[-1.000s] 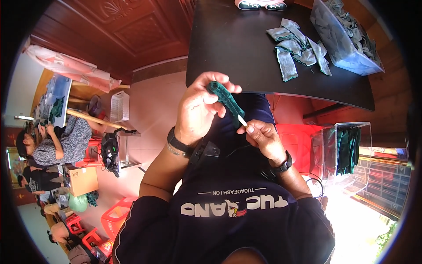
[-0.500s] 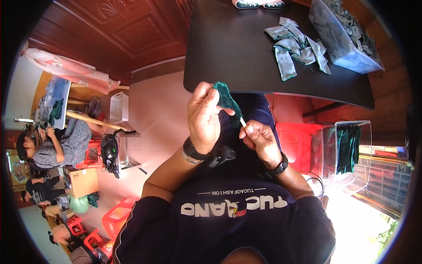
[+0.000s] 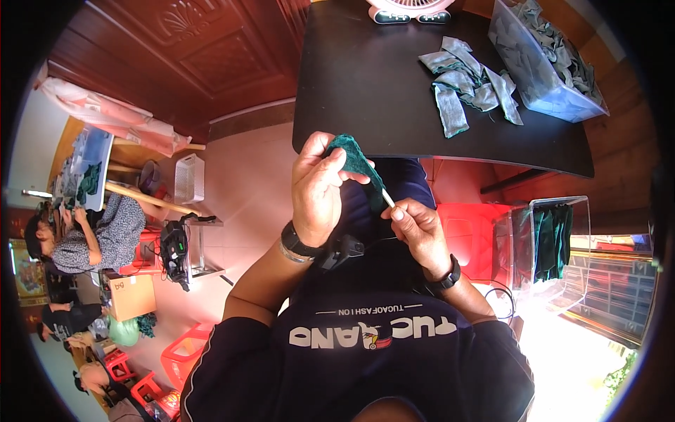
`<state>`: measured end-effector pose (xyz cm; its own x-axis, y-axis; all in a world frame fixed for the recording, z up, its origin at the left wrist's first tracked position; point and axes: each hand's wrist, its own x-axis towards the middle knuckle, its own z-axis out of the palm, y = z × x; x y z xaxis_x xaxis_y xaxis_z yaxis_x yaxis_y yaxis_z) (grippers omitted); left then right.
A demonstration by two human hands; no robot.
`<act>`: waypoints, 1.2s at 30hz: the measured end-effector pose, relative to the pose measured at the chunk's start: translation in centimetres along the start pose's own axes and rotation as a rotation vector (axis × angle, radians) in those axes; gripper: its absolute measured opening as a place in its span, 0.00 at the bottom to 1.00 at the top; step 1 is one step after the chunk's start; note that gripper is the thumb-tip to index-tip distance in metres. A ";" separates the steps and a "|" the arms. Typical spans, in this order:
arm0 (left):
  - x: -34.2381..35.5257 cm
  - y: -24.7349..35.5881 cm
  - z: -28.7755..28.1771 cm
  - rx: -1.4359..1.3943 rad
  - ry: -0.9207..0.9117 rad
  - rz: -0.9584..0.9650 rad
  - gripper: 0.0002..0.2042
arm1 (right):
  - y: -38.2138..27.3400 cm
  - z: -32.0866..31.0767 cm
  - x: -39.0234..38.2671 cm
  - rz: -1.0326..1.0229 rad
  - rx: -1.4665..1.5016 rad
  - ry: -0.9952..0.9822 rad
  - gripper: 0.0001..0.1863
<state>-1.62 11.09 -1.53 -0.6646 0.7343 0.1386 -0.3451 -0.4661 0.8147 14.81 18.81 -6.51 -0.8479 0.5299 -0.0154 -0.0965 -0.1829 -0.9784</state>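
Observation:
My left hand point(image 3: 320, 190) pinches a dark green velvet fabric strip point(image 3: 360, 164) in front of the table's near edge. The strip narrows toward its lower right end, where it meets a thin white stick point(image 3: 389, 200). Thumb and fingers of my right hand point(image 3: 420, 231) close on that stick. Whether the stick runs inside the fabric or only touches its end, I cannot tell. Several more strips point(image 3: 450, 112), green with pale grey backs, lie in a loose pile on the black table point(image 3: 365, 91).
A clear plastic bin point(image 3: 559, 104) of strips stands at the table's far right. A pale fan point(image 3: 411, 15) sits at the back. To my right are a red stool point(image 3: 460, 243) and a clear container point(image 3: 589, 246) with green strips. People work at the left.
The view has shifted slightly, showing more of the fan. Both hands appear a little further left, with the same grip on the strip and the stick.

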 end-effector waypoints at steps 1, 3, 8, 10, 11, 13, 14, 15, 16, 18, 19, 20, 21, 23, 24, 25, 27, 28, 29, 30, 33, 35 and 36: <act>0.0 -0.3 0.0 0.000 -0.001 0.000 0.06 | 0.0 -0.1 -0.2 0.033 0.025 -0.017 0.15; 0.0 -0.9 0.0 0.010 -0.016 0.053 0.06 | -0.1 -0.1 -0.3 0.067 0.052 -0.031 0.15; -0.7 -1.5 0.0 0.161 -0.055 0.078 0.07 | 0.3 0.1 -0.4 0.084 0.177 -0.087 0.16; -0.9 -1.5 -0.1 0.170 -0.085 0.019 0.06 | 0.5 0.0 -0.4 0.067 0.169 -0.081 0.15; -0.8 -1.4 -0.2 0.192 -0.083 0.000 0.07 | 0.6 -0.1 -0.4 0.050 0.160 -0.077 0.15; -0.6 -1.1 0.2 0.093 -0.062 0.015 0.07 | 0.4 0.0 -0.1 -0.025 0.038 -0.002 0.13; -0.5 -1.0 0.3 -0.007 -0.042 0.029 0.06 | 0.3 0.0 0.0 -0.101 -0.086 0.073 0.12; -0.3 -0.8 -0.3 0.066 -0.082 0.042 0.06 | 0.5 -0.2 0.1 -0.096 -0.085 0.078 0.10; -0.3 -0.8 -0.6 0.065 -0.082 0.044 0.06 | 0.6 -0.4 0.0 -0.097 -0.086 0.077 0.10; -0.1 -0.8 -1.0 0.058 -0.061 0.054 0.06 | 0.8 -0.5 -0.1 -0.061 -0.094 0.058 0.11; -0.1 -0.8 -1.1 0.051 -0.051 0.071 0.07 | 0.8 -0.6 -0.2 -0.061 -0.096 0.056 0.11; -0.1 -0.8 -1.2 0.050 -0.049 0.073 0.07 | 0.8 -0.6 -0.2 -0.053 -0.111 0.048 0.11; -0.2 -0.8 -1.0 0.033 -0.016 0.050 0.07 | 0.8 -0.6 -0.2 -0.045 -0.126 0.041 0.11; -0.2 -0.7 -1.1 0.014 0.018 0.029 0.07 | 0.7 -0.6 -0.1 -0.039 -0.114 0.032 0.11; -0.2 -0.8 -1.2 -0.033 0.011 0.010 0.07 | 0.7 -0.5 0.0 -0.031 -0.101 0.026 0.12; -0.2 -0.8 -1.3 -0.080 0.003 -0.009 0.07 | 0.6 -0.4 -0.1 -0.030 -0.102 0.025 0.12; -0.2 -1.1 -1.0 -0.103 0.002 0.024 0.08 | 0.4 -0.1 -0.1 -0.016 -0.074 -0.003 0.13; -0.1 -1.2 -0.7 -0.124 0.001 0.056 0.09 | 0.3 0.0 -0.1 -0.016 -0.074 -0.004 0.13; 0.0 -1.2 -0.5 -0.090 0.009 0.063 0.09 | 0.3 0.2 0.0 -0.020 -0.081 -0.009 0.14; -0.1 -1.3 -0.5 -0.090 0.011 0.062 0.09 | 0.3 0.3 -0.1 -0.023 -0.086 -0.015 0.15; -0.3 -1.8 -0.6 0.084 0.004 0.102 0.07 | 0.7 -0.3 0.0 0.102 0.129 -0.132 0.15; -0.4 -1.8 -0.7 0.093 -0.014 0.107 0.07 | 0.4 -0.7 0.1 0.218 0.231 -0.193 0.15; -0.5 -1.7 -0.6 0.102 -0.034 0.114 0.07 | 0.2 -0.8 0.2 0.333 0.334 -0.253 0.15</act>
<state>-1.11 11.22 -3.38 -0.6725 0.6962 0.2510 -0.1983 -0.4963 0.8452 15.02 19.54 -6.90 -0.9562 0.1895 -0.2231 0.0735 -0.5823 -0.8096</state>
